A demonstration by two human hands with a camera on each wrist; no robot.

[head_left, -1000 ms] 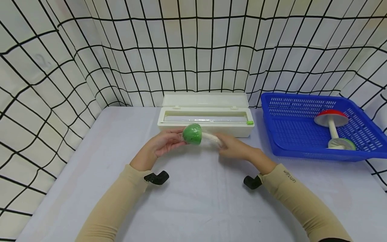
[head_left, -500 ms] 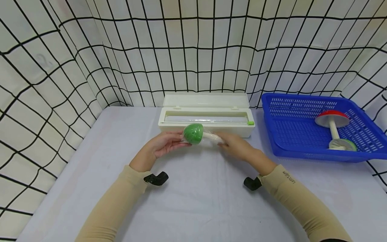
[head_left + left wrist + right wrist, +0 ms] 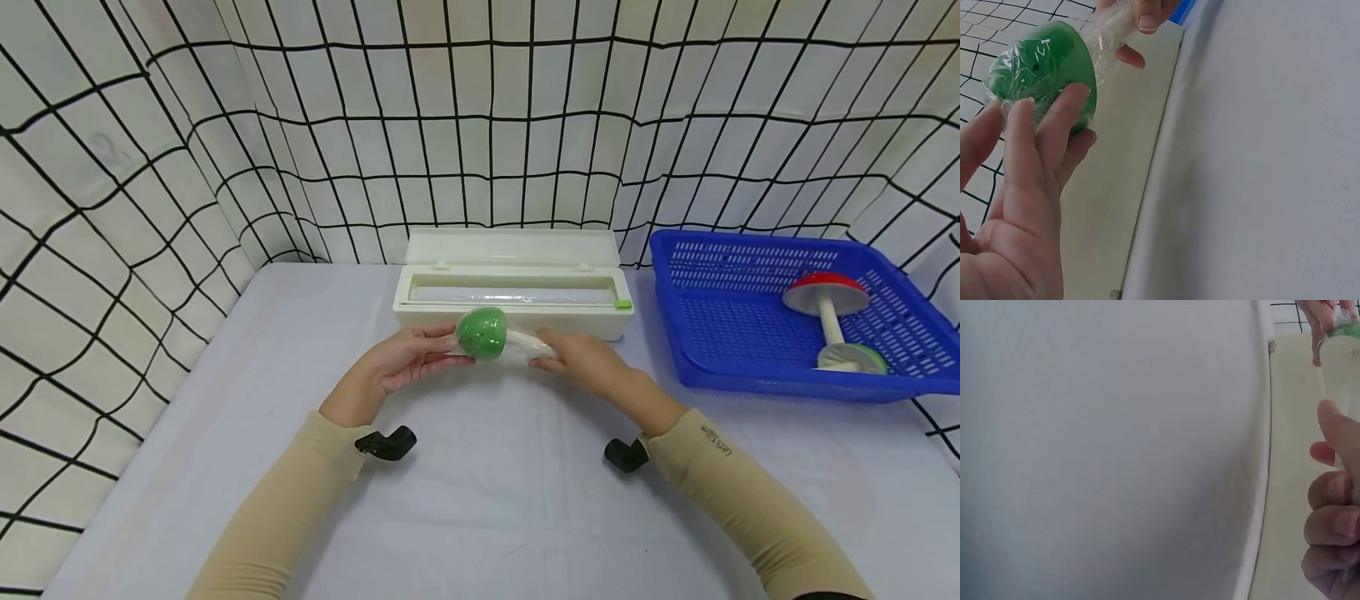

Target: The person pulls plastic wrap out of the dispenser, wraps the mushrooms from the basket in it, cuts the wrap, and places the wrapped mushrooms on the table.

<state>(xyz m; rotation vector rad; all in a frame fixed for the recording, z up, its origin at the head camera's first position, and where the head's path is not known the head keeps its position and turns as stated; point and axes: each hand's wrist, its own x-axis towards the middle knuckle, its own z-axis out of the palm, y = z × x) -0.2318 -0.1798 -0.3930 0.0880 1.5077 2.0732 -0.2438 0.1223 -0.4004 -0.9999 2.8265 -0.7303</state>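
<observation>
A toy mushroom with a green cap (image 3: 482,333) and a white stem lies sideways between both hands, wrapped in clear plastic film (image 3: 1101,34). My left hand (image 3: 408,362) holds the cap end; in the left wrist view its fingertips lie along the cap, and thumb and forefinger pinch the film at its top. Wrapped round the stem are the curled fingers of my right hand (image 3: 581,360), which hide the stem's end. The mushroom is held above the table, in front of a white cling film dispenser (image 3: 513,292) whose lid stands up, showing the roll inside.
A blue plastic basket (image 3: 720,375) stands to the right, holding a red-capped toy mushroom (image 3: 827,296) and a green-rimmed one (image 3: 852,358). Black netting over white walls encloses the back and sides. White cloth (image 3: 480,500) covers the table.
The right hand's grip along the wrapped stem has shifted slightly, with its fingers showing more now. The left hand and cap have barely moved. Basket and dispenser are as before.
</observation>
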